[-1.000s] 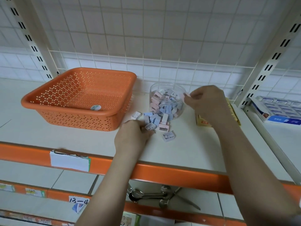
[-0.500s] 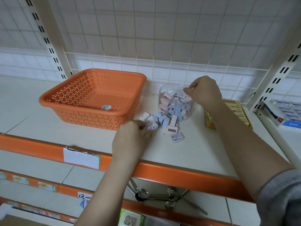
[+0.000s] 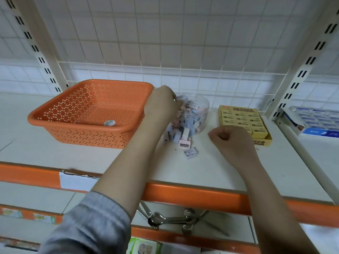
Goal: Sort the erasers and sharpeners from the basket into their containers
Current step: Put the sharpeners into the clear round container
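A person's left hand reaches over the rim of the clear jar, fingers curled down at its mouth; whether they pinch a sharpener cannot be told, since the fingertips are hidden behind the hand. The right hand hovers over the shelf just right of the jar, closed in a loose fist with nothing visible inside it. The jar, at the far middle of the shelf, is already well filled with pastel pink and blue sharpeners. A small pile of sharpeners lies loose on the shelf against the jar's near side, with one blue one a little nearer. To the right, the yellow eraser box looks full, its rows neatly packed. To the left, the orange basket holds only one small round item, too small to identify. By this showing the sort is close to done: the basket is nearly cleared and the erasers appear boxed, leaving the loose sharpeners by the jar, and perhaps the last piece in the basket, to be put away.
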Demonstrator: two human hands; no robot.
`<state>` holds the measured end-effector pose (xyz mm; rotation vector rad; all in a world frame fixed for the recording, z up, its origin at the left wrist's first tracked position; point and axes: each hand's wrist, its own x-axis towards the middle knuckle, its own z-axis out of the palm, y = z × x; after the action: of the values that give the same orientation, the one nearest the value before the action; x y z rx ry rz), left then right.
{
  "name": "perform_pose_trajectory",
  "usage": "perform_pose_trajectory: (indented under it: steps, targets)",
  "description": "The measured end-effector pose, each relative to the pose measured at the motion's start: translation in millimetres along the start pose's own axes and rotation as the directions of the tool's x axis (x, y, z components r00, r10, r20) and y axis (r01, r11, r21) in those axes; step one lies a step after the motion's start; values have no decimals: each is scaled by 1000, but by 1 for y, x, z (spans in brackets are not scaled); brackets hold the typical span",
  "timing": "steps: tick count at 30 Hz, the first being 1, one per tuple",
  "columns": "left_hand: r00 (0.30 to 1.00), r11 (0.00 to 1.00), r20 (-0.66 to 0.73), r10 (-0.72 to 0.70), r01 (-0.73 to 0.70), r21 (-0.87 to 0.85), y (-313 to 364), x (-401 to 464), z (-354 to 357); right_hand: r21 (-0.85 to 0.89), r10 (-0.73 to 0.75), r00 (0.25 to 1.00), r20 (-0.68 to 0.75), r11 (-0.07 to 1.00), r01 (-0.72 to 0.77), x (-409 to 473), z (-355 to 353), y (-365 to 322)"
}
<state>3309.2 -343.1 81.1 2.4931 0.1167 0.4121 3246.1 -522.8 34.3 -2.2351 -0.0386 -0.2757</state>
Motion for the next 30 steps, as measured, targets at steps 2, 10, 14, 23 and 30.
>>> perform_pose_trajectory:
  steps: [2,10,14,23,30]
  targets:
    - [999,999,23,-39,39,19,0,15,6,35,31,999,33,999,-32,-8,0,5]
    - [996,995,-6,-87,87,44,-1,31,17,-28,-10,998,66,1000,12,-19,3,15]
    - [992,999,-121,-37,38,12,-1,2,12,13,5,989,150,1000,-7,-20,10,12]
    - [986,998,-168,11,-21,-56,-33,-87,17,-115,63,971,230,993,-37,-23,29,1]
    - [993,995,-59,-98,98,-2,-53,-78,26,-136,1,977,212,990,28,-23,34,-1]
